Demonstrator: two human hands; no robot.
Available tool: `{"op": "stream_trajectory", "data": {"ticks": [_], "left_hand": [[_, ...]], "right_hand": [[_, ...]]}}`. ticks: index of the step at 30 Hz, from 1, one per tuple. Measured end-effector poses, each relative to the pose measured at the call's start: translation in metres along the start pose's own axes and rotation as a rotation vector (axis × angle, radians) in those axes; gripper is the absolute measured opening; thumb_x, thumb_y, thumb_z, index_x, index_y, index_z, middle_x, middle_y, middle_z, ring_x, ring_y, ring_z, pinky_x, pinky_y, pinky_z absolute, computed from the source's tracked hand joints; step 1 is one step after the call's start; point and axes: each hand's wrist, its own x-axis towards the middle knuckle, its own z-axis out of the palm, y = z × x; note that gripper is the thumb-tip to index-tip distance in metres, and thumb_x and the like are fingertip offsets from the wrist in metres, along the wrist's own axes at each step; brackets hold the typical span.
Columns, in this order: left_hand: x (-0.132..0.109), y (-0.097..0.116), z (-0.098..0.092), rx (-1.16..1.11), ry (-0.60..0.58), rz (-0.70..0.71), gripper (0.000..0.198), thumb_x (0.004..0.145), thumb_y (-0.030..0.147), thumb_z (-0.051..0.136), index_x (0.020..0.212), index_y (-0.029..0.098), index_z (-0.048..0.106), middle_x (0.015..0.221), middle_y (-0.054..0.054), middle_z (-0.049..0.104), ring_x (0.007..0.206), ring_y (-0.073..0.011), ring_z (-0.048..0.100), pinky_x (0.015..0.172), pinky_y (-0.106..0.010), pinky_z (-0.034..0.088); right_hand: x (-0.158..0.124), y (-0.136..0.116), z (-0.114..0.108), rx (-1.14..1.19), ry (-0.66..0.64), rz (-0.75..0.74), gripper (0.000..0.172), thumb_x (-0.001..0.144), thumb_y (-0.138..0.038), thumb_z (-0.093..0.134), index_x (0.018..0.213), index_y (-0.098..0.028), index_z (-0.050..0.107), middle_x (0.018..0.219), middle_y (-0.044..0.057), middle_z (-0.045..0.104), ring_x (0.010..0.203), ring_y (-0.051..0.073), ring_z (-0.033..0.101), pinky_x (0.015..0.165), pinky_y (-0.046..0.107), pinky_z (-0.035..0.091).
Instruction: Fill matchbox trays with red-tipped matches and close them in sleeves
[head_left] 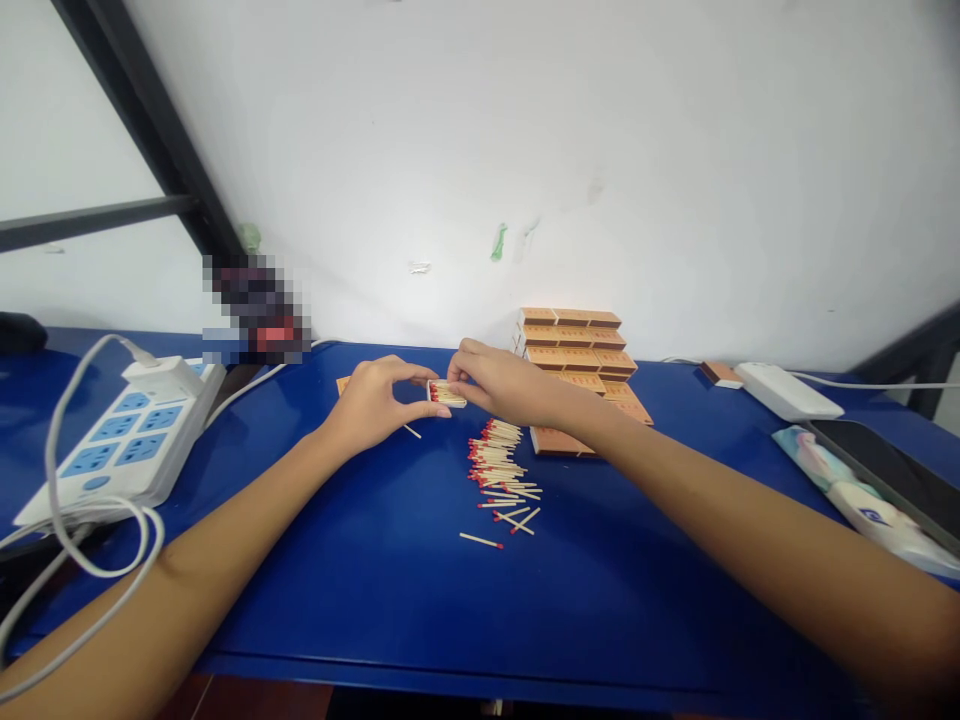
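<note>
My left hand (379, 400) pinches a small open matchbox tray (447, 393) filled with red-tipped matches, holding it just above the blue table (390, 580). My right hand (504, 385) touches the tray's right end with closed fingertips. A pile of loose matches (501, 462) lies just below my right hand, with a few strays nearer me. One match (412, 431) lies under my left hand. A stack of orange matchboxes (581, 360) stands behind my right hand, against the wall.
A white and blue power strip (124, 435) with looping white cables lies at the left. A white adapter (787, 392), a small orange box (720, 374), a tissue pack (847, 490) and a dark tray (892, 470) sit at the right. Black metal bars stand at far left.
</note>
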Motion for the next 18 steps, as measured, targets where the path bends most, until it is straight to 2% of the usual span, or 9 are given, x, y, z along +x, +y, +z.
{"op": "stream_trajectory", "data": {"ticks": [6, 12, 18], "left_hand": [[-0.0001, 0.0013, 0.0005, -0.034, 0.002, 0.011, 0.036, 0.078, 0.05, 0.092, 0.103, 0.025, 0.083, 0.095, -0.002, 0.082, 0.087, -0.022, 0.074, 0.083, -0.035, 0.056], [-0.0005, 0.0012, -0.0007, -0.039, 0.017, -0.048, 0.041, 0.076, 0.056, 0.091, 0.104, 0.027, 0.084, 0.097, -0.003, 0.082, 0.089, -0.0237, 0.075, 0.084, -0.037, 0.056], [-0.0003, 0.0001, 0.0005, -0.078, 0.03, -0.075, 0.04, 0.074, 0.051, 0.094, 0.103, 0.026, 0.084, 0.097, -0.004, 0.083, 0.09, -0.0238, 0.076, 0.088, -0.037, 0.058]], "right_hand": [[-0.0041, -0.0003, -0.0028, 0.006, -0.005, -0.023, 0.014, 0.106, -0.028, 0.054, 0.106, -0.019, 0.065, 0.113, 0.009, 0.061, 0.088, 0.019, 0.059, 0.079, 0.033, 0.045], [-0.0036, -0.0076, -0.0049, 0.023, 0.052, 0.04, 0.013, 0.105, -0.029, 0.058, 0.102, -0.019, 0.066, 0.112, 0.009, 0.064, 0.095, 0.02, 0.061, 0.081, 0.034, 0.045], [-0.0046, -0.0077, 0.0007, 0.077, 0.116, 0.062, 0.017, 0.108, -0.032, 0.053, 0.102, -0.02, 0.063, 0.112, 0.009, 0.064, 0.091, 0.02, 0.06, 0.079, 0.034, 0.045]]}}
